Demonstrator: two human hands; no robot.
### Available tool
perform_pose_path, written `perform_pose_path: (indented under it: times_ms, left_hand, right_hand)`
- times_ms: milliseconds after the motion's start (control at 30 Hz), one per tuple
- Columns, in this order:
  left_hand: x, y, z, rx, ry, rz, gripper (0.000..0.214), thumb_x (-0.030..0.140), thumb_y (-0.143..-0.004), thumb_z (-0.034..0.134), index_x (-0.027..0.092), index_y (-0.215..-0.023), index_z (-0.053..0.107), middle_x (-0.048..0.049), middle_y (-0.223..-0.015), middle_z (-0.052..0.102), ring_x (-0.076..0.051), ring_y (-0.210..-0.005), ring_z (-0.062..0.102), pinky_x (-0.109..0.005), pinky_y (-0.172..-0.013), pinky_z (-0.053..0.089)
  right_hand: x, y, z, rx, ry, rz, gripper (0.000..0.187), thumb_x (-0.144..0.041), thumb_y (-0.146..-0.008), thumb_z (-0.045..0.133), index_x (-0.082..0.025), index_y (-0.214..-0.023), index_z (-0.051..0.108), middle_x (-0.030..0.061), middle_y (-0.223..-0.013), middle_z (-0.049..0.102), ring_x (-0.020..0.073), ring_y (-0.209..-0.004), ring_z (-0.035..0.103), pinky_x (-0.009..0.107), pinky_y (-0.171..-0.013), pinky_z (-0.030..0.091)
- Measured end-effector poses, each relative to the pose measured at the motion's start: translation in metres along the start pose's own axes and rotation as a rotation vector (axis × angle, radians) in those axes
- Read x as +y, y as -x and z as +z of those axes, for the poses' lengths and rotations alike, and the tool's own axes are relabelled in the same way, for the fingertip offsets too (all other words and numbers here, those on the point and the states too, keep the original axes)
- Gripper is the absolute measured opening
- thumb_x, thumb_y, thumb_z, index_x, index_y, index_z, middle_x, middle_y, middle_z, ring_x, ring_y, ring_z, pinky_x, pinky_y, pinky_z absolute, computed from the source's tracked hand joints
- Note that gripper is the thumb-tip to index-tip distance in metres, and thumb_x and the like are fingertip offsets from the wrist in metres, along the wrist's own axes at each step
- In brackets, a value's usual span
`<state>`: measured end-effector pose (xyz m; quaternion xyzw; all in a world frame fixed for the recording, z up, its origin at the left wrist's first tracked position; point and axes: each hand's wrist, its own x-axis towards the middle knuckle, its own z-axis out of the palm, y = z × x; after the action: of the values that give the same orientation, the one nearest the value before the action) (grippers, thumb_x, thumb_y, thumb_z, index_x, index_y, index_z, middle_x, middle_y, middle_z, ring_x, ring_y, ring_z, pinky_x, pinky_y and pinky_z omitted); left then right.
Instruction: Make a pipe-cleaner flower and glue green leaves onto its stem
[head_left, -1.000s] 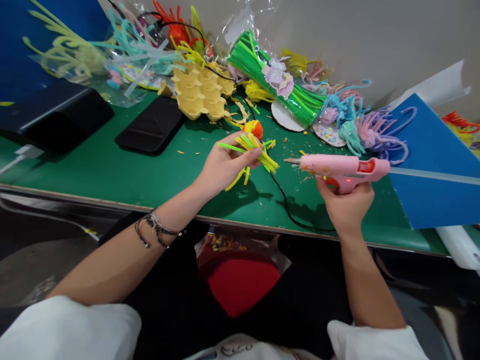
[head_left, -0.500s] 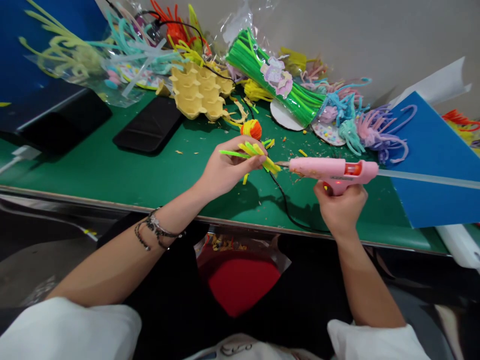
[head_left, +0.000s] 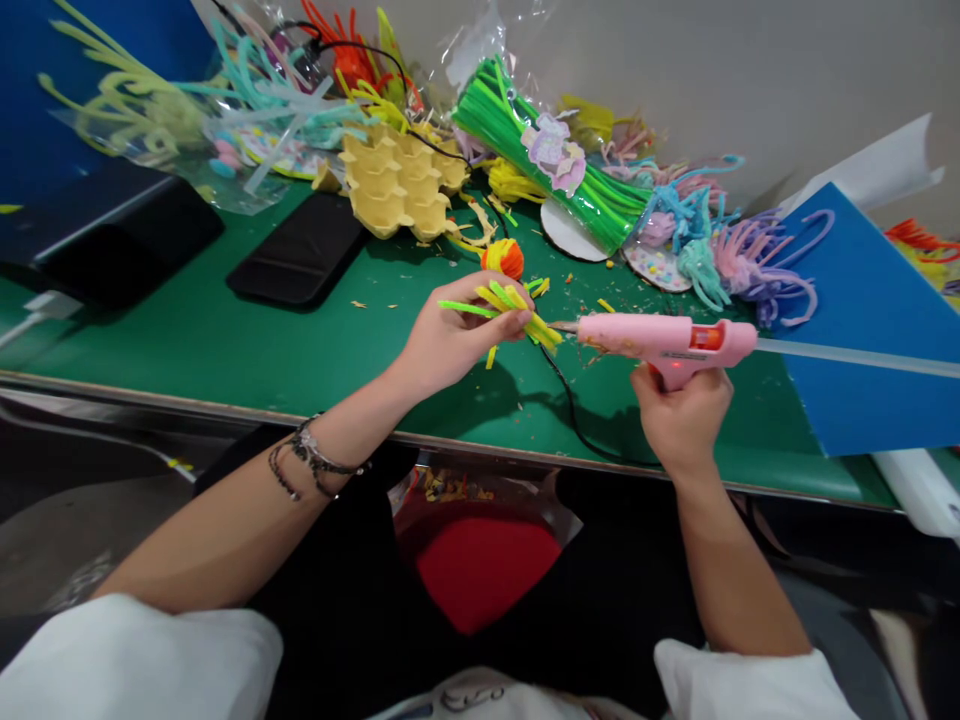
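Observation:
Between the thumb and fingers of my left hand (head_left: 461,335) is a small bundle of yellow and green pipe cleaners (head_left: 541,330), held above the table. My right hand (head_left: 684,415) is wrapped round the handle of a pink glue gun (head_left: 637,338), which lies level and points left. Its metal tip reaches the right end of the bundle; whether they touch I cannot tell. A clear glue stick (head_left: 855,358) juts out of the gun's back. Just beyond my left hand sits an orange and yellow pompom-like ball (head_left: 502,258).
Along the back of the green table (head_left: 360,345) lie a yellow egg carton (head_left: 397,185), a bag of green pipe cleaners (head_left: 555,150) and pastel pipe-cleaner bunches (head_left: 739,255). A black phone (head_left: 296,250) is at left, a blue board (head_left: 877,340) at right. The black cord (head_left: 571,410) runs beneath the gun.
Hardly anything differs. The glue gun has shifted very slightly left against the bundle; my left hand has stayed in place.

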<state>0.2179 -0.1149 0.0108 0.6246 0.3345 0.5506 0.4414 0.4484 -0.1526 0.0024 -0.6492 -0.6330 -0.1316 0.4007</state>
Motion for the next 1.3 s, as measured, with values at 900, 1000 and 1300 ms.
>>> perform_pose_path:
  times_ms: [900, 1000, 1300]
  left_hand:
    - [0.001, -0.002, -0.002, 0.057, 0.039, -0.026, 0.032, 0.045, -0.064, 0.077, 0.017, -0.07, 0.063, 0.0013, -0.068, 0.064, -0.007, -0.055, 0.058, -0.02, -0.055, 0.052]
    - [0.0, -0.002, -0.003, 0.062, 0.049, -0.014, 0.031, 0.044, -0.065, 0.077, 0.017, -0.071, 0.063, 0.001, -0.069, 0.063, -0.008, -0.056, 0.058, -0.021, -0.056, 0.053]
    - [-0.004, -0.005, -0.006, 0.035, 0.021, -0.091, 0.018, 0.033, -0.069, 0.072, 0.015, -0.069, 0.066, 0.0007, -0.065, 0.065, -0.007, -0.047, 0.056, -0.018, -0.047, 0.049]
  right_hand:
    - [0.011, 0.0, -0.007, -0.186, 0.128, -0.039, 0.023, -0.028, -0.072, 0.05, -0.015, -0.089, 0.06, 0.0145, -0.082, 0.064, 0.0292, -0.083, 0.062, 0.042, -0.076, 0.049]
    - [0.013, 0.0, -0.007, -0.21, 0.133, -0.075, 0.027, -0.025, -0.073, 0.051, -0.014, -0.095, 0.061, 0.0168, -0.092, 0.065, 0.0305, -0.093, 0.062, 0.042, -0.081, 0.049]
    - [0.042, -0.021, -0.01, -0.085, 0.14, -0.004, 0.053, -0.043, -0.071, 0.064, -0.013, -0.114, 0.056, 0.0186, -0.113, 0.059, 0.0315, -0.108, 0.058, 0.042, -0.091, 0.045]
